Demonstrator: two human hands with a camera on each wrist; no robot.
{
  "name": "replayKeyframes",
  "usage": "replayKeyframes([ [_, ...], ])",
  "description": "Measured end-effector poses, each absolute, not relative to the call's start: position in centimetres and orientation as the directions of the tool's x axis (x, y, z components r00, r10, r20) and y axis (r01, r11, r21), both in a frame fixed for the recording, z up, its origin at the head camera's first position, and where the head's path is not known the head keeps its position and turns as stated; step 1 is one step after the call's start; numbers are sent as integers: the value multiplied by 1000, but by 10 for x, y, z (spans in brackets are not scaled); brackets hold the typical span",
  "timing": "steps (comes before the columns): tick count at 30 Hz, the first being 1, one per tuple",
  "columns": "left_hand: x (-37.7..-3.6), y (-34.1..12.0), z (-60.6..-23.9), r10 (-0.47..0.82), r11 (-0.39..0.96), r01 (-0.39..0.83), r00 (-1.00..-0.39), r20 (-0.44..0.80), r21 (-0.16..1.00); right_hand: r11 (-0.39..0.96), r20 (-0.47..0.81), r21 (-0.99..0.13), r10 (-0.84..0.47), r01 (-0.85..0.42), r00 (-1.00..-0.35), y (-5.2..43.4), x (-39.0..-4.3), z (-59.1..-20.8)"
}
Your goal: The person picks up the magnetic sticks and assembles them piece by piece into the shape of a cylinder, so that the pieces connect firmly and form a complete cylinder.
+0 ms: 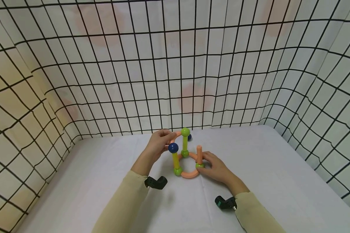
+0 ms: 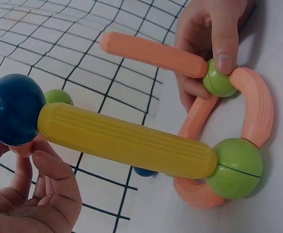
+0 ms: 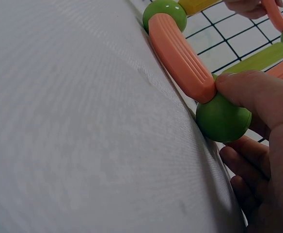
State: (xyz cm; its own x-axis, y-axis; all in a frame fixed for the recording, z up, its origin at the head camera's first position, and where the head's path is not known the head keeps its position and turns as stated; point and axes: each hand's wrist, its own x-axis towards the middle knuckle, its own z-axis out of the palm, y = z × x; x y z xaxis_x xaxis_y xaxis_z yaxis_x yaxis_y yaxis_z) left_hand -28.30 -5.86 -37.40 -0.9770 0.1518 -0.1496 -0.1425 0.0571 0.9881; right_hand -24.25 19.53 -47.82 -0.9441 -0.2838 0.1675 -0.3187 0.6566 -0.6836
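A toy frame of balls and rods stands on the table. Its base ring joins orange curved rods [image 1: 190, 175] through green balls. From the ring rise a yellow rod [image 2: 127, 141] topped by a dark blue ball [image 1: 173, 148], a lime rod [image 1: 185, 143] topped by a green ball [image 1: 185, 132], and an upright orange rod [image 1: 199, 154] with a bare top. My left hand [image 1: 157, 144] pinches an upper orange curved rod [image 1: 178, 133] between the two top balls. With thumb and fingers, my right hand [image 1: 217, 166] grips the green base ball [image 3: 224, 116] under the orange rod.
Another dark blue ball [image 1: 189, 137] lies behind the lime rod, partly hidden. White cloth covers the table [image 1: 105, 181]. Black grid netting [image 1: 175, 68] surrounds the table's back and sides.
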Motion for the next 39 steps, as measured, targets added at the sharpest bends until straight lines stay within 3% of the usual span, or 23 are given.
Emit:
replayKeyframes([
  [13,-284,-59,-380,164,6,-186,-969,-184,983,658,165,-682,-286,-319,-944,195,-242,-478],
  [26,-277,-66,-389,161,16,-149,-976,-149,989,656,171,-683,-283,-320,-944,195,-243,-479],
  [33,-265,-73,-403,90,116,-89,-991,-99,989,645,181,-686,-296,-336,-938,195,-244,-479],
  [39,-253,-80,-422,138,224,-10,-990,-42,975,653,173,-678,-305,-337,-937,196,-245,-480],
])
